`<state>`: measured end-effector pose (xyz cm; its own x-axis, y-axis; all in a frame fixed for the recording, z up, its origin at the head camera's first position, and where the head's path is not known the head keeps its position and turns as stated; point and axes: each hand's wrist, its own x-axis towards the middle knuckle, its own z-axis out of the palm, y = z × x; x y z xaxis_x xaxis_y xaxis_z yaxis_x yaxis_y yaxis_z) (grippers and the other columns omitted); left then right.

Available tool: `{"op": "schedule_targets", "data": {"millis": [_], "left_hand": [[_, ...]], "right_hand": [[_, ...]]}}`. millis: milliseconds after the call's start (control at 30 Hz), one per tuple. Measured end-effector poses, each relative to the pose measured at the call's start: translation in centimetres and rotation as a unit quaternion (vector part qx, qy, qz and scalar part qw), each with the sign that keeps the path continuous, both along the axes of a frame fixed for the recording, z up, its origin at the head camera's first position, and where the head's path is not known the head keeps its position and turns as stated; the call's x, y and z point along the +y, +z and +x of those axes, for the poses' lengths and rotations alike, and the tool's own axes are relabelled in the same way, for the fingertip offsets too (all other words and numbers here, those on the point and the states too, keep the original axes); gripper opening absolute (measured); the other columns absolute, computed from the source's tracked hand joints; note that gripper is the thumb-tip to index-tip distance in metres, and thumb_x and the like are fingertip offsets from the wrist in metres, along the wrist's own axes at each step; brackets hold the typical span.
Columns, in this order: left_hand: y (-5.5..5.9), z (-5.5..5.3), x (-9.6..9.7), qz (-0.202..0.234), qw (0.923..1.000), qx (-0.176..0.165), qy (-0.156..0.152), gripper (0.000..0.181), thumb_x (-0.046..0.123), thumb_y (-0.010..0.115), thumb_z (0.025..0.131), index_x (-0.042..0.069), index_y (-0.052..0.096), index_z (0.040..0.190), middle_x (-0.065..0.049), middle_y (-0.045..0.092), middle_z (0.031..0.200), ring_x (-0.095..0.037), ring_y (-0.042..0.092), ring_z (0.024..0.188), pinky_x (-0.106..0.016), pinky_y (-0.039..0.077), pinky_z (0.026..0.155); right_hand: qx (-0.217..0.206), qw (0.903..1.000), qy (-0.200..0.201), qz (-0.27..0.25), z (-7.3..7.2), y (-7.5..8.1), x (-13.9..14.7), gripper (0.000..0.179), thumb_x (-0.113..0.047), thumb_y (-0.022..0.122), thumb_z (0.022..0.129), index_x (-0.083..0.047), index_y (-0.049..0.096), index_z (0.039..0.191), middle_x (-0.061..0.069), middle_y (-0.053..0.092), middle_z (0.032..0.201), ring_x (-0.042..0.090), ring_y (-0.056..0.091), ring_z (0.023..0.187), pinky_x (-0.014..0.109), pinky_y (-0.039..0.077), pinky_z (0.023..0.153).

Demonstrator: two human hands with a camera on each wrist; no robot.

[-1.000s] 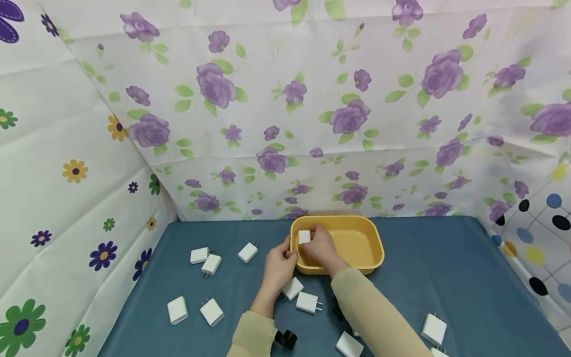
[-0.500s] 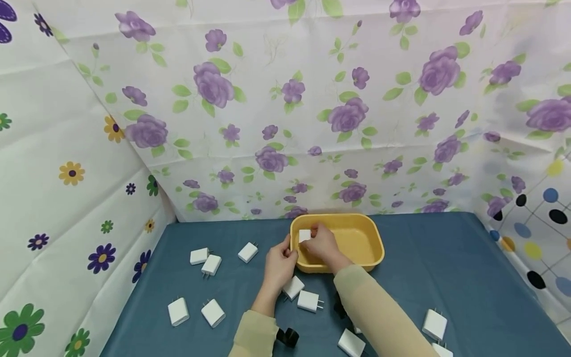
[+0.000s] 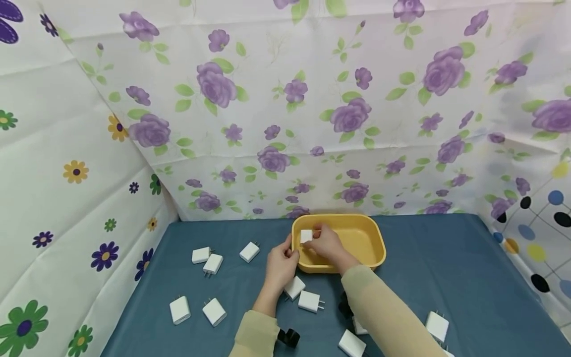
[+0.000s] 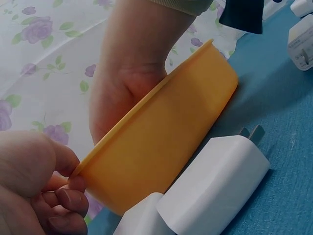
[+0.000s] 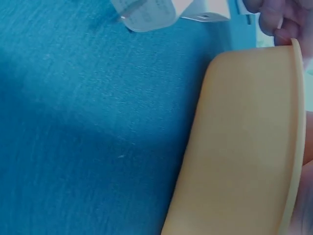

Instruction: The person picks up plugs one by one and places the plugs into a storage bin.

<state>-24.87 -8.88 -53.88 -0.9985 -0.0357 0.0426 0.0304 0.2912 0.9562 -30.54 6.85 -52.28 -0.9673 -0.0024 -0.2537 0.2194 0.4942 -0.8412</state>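
Note:
A yellow plastic basin [image 3: 357, 268] sits at the back of the table. My left hand [image 3: 281, 263] pinches its left rim between thumb and fingers, which also shows in the left wrist view. My right hand [image 3: 327, 245] reaches over the front wall into the basin. Its thumb and curled fingers pinch a white plug-in charger [image 3: 306, 235] at the left end inside. In both wrist views the basin's wall hides the right fingertips and that charger. Two more chargers, one upper [image 3: 294, 287] and one lower [image 3: 309, 301], lie on the table in front of the basin.
Several chargers lie at the left, one of them [image 3: 180, 310] near the front. Others are at the front centre [image 3: 352, 343] and right [image 3: 437, 326]. A blue cloth [image 3: 446, 263] covers the table. A flowered curtain [image 3: 250, 124] rises directly behind the basin.
My right hand and forearm have shifted slightly to the right. The charger stays at the basin's left end, and my left hand keeps its hold on the rim.

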Motion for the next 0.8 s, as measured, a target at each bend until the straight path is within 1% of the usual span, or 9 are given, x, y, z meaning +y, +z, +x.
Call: {"op": "schedule_targets", "data": {"millis": [133,233,400,567,633,700,800], "left_hand": [[0.0,0.0,0.0,-0.002,1.0,0.001,-0.002,0.056,0.001,0.063,0.102,-0.002,0.05,0.156,0.0,0.048,0.07,-0.011,0.042,0.058,-0.023,0.033,0.053],[0.1,0.0,-0.1,0.0,1.0,0.004,0.002,0.056,0.002,0.062,0.102,-0.002,0.051,0.156,0.0,0.048,0.071,-0.011,0.042,0.06,-0.023,0.033,0.054],[0.1,0.2,-0.3,-0.007,0.9999,0.003,0.014,0.055,0.002,0.062,0.101,-0.002,0.052,0.155,0.0,0.047,0.07,-0.012,0.041,0.059,-0.024,0.032,0.054],[-0.4,0.3,-0.1,-0.015,0.9998,0.002,0.015,0.056,0.007,0.067,0.101,0.0,0.053,0.155,0.002,0.048,0.07,-0.012,0.043,0.06,-0.023,0.032,0.053],[-0.4,0.2,0.0,-0.015,0.9998,0.009,0.013,0.056,0.008,0.069,0.101,-0.001,0.054,0.155,0.002,0.049,0.07,-0.012,0.044,0.06,-0.023,0.032,0.053],[-0.2,0.0,0.1,-0.014,0.9997,0.016,0.011,0.057,0.007,0.07,0.101,-0.002,0.053,0.155,0.001,0.05,0.07,-0.012,0.044,0.06,-0.023,0.032,0.052],[-0.2,0.1,0.1,-0.014,0.9997,0.018,0.011,0.057,0.005,0.069,0.101,-0.003,0.052,0.155,0.0,0.05,0.07,-0.013,0.045,0.06,-0.023,0.033,0.053]], "right_hand": [[-0.015,0.9993,0.009,-0.032,0.2,0.2,0.9,0.073,-0.017,0.083,0.093,0.001,0.047,0.153,0.024,0.06,0.136,0.032,0.061,0.109,0.044,0.055,0.092],[-0.019,0.9982,0.016,-0.054,0.3,0.8,1.7,0.072,-0.018,0.08,0.096,0.001,0.045,0.155,0.025,0.059,0.139,0.034,0.063,0.111,0.045,0.055,0.094],[-0.005,0.9973,0.04,-0.061,1.0,2.1,3.4,0.067,-0.023,0.075,0.102,-0.003,0.045,0.158,0.023,0.06,0.138,0.035,0.067,0.113,0.047,0.057,0.096],[0.018,0.9968,0.067,-0.041,2.6,3.2,6.1,0.062,-0.027,0.072,0.104,-0.006,0.049,0.158,0.018,0.063,0.135,0.034,0.067,0.115,0.046,0.057,0.095],[0.024,0.9963,0.075,-0.034,3.3,3.7,7.2,0.061,-0.028,0.071,0.105,-0.006,0.05,0.157,0.016,0.064,0.134,0.033,0.066,0.116,0.046,0.057,0.096],[0.034,0.995,0.088,-0.031,3.9,4.2,8.4,0.059,-0.028,0.071,0.106,-0.005,0.051,0.156,0.016,0.064,0.134,0.031,0.065,0.116,0.047,0.057,0.096],[0.038,0.9932,0.107,-0.024,5.0,4.1,10.4,0.055,-0.031,0.07,0.106,-0.004,0.055,0.153,0.014,0.065,0.129,0.031,0.064,0.115,0.046,0.058,0.094]]}}
